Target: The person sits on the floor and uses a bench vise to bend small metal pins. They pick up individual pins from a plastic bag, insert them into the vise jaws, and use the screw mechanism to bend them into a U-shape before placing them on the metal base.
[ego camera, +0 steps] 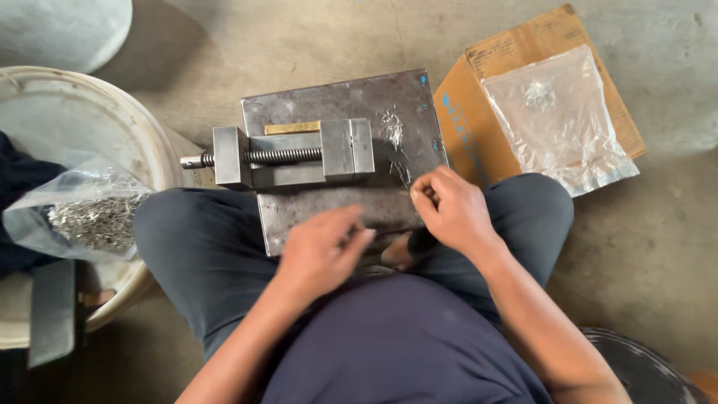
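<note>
At the far left, a clear plastic bag of small metal parts [93, 213] lies in a wide white tub [112, 123], with its open mouth facing your left knee.

A steel block [344, 161] rests across your lap between your knees. On its upper half sits a small machine vise [292, 155], screw end pointing left. A brass-coloured piece [292, 128] lies along its far edge. To the right of the vise, a small heap of loose metal parts [393, 131] lies on the block's top face.

Your left hand [321, 251] hovers at the near edge of the block, palm down, fingers loosely curled. It is motion-blurred, so whether it holds anything cannot be told.

Your right hand [452, 209] sits at the block's near right corner. Its fingertips are pinched together close to the surface. Any part between them is too small to make out.

Just right of the block, a cardboard box [464, 127] stands on the concrete floor [658, 239]. A second clear plastic bag [557, 120], nearly flat and with a few small parts inside, lies on top of the box.
</note>
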